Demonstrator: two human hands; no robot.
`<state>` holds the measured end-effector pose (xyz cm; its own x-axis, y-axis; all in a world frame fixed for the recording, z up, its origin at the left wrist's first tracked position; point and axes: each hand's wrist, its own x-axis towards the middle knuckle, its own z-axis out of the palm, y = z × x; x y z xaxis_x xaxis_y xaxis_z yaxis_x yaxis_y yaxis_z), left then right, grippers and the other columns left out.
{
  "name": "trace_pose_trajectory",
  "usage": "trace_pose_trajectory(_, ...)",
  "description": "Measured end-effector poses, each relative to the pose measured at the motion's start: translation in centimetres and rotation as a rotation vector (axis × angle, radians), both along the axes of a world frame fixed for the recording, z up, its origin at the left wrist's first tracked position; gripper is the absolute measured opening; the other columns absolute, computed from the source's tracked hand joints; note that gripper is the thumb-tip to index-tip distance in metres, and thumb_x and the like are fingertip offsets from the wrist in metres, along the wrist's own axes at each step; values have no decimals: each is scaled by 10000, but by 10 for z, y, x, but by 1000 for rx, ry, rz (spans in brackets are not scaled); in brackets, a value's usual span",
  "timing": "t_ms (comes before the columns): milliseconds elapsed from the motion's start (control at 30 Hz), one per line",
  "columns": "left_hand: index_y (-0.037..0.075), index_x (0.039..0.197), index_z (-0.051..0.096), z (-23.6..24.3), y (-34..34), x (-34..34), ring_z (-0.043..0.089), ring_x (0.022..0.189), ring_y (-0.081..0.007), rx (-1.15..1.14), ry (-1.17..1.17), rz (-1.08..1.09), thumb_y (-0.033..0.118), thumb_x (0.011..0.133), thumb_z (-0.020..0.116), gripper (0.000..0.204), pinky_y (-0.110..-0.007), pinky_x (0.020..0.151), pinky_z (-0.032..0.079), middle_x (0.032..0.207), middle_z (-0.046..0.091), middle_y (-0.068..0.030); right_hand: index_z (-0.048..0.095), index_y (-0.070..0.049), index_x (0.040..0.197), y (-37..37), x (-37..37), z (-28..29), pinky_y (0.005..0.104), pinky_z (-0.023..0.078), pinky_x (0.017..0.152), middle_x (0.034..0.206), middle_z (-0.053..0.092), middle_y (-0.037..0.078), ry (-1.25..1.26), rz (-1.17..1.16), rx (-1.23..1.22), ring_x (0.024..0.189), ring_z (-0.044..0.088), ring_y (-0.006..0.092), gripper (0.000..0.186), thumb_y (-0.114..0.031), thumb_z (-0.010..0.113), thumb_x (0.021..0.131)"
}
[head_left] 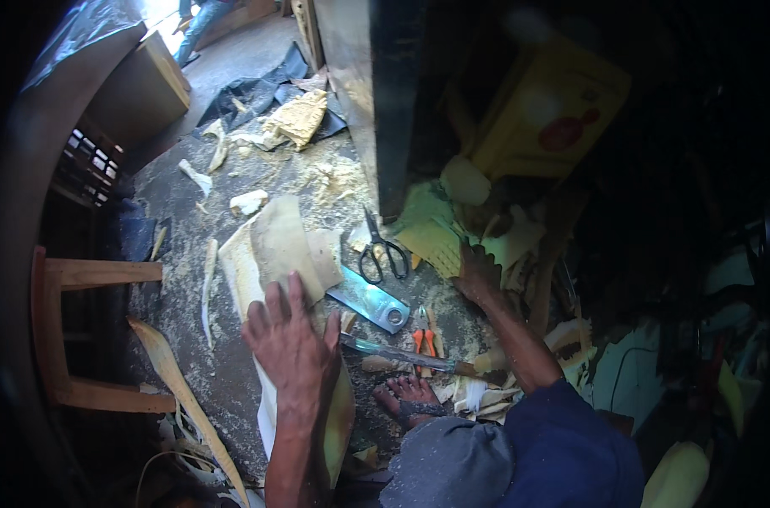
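Note:
My left hand (290, 334) lies with fingers spread on a pale, layered foam sheet (268, 229), whose lower part runs beneath my wrist. My right hand (478, 275) reaches to a dimpled foam piece (427, 237) in shadow, fingers slightly apart at its edge. Between them lie black scissors (381, 260), a wide metal blade (368, 296), orange-handled pliers (426, 349) and a long knife-like tool (402, 354). My bare foot (406, 396) rests just below these tools.
A wooden frame (106, 273) stands at left, near long offcuts (173, 372). Scraps and dark cloth (233, 106) lie farther back. A dark post (389, 110) and yellow container (554, 102) are at right. Another person's leg (195, 30) shows beyond a box (148, 80).

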<state>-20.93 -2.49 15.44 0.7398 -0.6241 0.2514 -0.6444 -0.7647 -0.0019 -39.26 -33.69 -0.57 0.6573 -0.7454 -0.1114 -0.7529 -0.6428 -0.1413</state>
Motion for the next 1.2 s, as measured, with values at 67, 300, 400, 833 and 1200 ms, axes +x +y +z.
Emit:
trace_pose_trajectory(67, 131, 1371, 598, -1, -6, 9, 501, 1163, -348, -31, 130, 53, 387, 846, 773, 610, -503, 1009, 407, 1275, 550, -136, 441, -7, 1504, 10, -2, -9, 502, 548, 918, 1111, 722, 199, 4, 2, 159, 995, 716, 360, 776, -284, 758, 853)
trace_pose_trajectory(300, 67, 984, 696, -10, -14, 19, 563, 904, -312, -413, 82, -82, 39, 877, 681, 112, -448, 800, 468, 947, 615, -112, 600, 29, 1336, 10, -36, 17, 333, 536, 927, 1181, 720, 111, -833, -384, 1033, 1006, 701, 208, 505, -123, 745, 876)
trace_pose_trajectory(400, 25, 1007, 693, -4, -6, 15, 608, 920, -339, -525, 248, -153, -58, 880, 619, 169, -443, 812, 511, 988, 634, -143, 678, -19, 1216, 11, -44, 54, 331, 517, 956, 1164, 698, 93, -742, -54, 662, 1054, 672, 217, 367, -6, 700, 850)
trace_pose_trajectory(833, 37, 1166, 698, 4, 18, 18, 628, 872, -204, -1093, 529, -255, 381, 995, 648, 387, -374, 833, 472, 866, 680, -75, 771, -213, 1042, 63, 129, 230, 631, 275, 1198, 1033, 690, -8, 40, 1018, 56, 1171, 573, 247, 316, -120, 770, 740)
trace_pose_trajectory(1200, 40, 1119, 704, -4, 23, 21, 606, 815, -275, -703, 435, 232, 192, 912, 744, 260, -439, 838, 471, 774, 674, -103, 441, -58, 1523, 131, 232, 155, 567, 356, 1161, 1468, 482, 283, -577, 459, 461, 1407, 441, 416, 725, -249, 748, 895)
